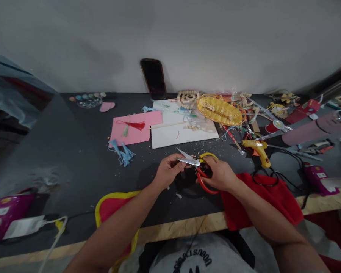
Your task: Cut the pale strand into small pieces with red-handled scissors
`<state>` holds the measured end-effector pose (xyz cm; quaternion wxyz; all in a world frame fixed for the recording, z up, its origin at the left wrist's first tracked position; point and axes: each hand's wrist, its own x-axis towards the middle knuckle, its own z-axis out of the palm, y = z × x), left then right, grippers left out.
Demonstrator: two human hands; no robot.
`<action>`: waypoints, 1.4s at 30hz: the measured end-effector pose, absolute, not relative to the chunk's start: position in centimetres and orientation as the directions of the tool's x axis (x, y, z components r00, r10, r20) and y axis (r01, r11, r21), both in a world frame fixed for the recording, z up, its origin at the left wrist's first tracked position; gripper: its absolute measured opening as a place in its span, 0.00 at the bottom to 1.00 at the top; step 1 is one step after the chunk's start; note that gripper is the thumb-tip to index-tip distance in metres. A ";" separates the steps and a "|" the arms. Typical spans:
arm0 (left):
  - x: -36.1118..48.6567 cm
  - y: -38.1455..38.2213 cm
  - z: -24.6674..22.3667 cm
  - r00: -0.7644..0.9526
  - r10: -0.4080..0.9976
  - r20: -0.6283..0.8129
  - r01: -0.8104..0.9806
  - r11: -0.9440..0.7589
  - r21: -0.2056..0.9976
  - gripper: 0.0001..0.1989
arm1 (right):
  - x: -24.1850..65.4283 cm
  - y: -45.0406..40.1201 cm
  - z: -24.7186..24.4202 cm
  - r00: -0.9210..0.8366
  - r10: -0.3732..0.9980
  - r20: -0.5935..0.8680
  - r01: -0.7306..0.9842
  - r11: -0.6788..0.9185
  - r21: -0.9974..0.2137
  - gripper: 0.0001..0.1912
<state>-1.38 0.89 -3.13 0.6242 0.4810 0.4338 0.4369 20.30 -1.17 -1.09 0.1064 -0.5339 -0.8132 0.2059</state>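
Observation:
My right hand grips a pair of scissors by the red and yellow handles. The blades are parted and point left, toward my other hand. With thumb and fingers pinched together, my left hand is at the blade tips. Small beige bits show just below the blades, but what the left fingers hold is too small to make out. Both hands are over the dark tabletop, in front of a white board with pale crumbs scattered around it.
Behind are a pink sheet with a red tassel, blue tassels, a yellow basket and a leaning phone. To the right lie a glue gun, a red cloth and a pink bottle.

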 end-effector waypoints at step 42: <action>-1.4 0.8 -1.7 0.322 0.935 -0.149 -0.048 0.173 0.984 0.11 | 20.4 -1.1 -0.3 -0.435 0.900 0.009 0.822 0.401 -0.404 0.38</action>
